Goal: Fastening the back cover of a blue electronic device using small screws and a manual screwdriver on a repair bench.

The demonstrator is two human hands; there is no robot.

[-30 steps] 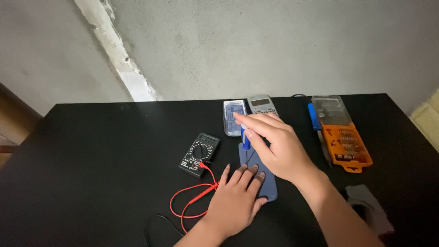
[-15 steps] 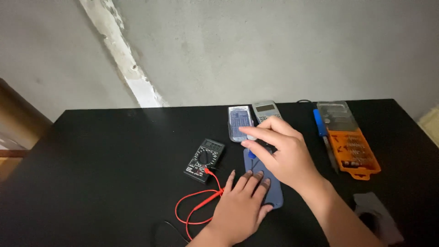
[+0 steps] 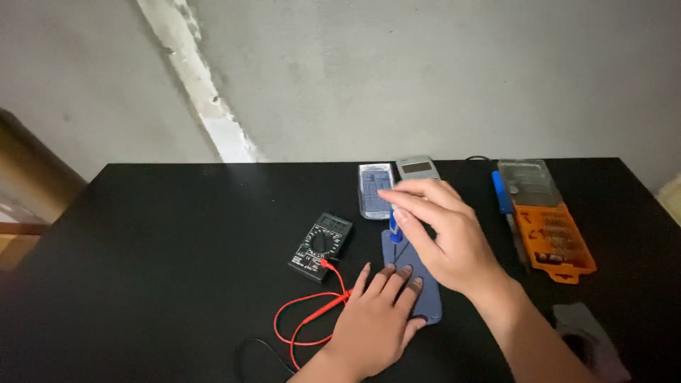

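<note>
Blue-grey slab (image 3: 424, 303), some flat device or case, lies near the front of the black table (image 3: 177, 234), long axis running away from the person. In the head view the left hand (image 3: 376, 323) rests flat and spread on its near end, gripping nothing. The right hand (image 3: 443, 237) sits just beyond over the far end, fingers pinched on a small blue tool (image 3: 394, 225) pointing down. A multimeter (image 3: 320, 247) with red leads (image 3: 308, 323) sits just left.
</note>
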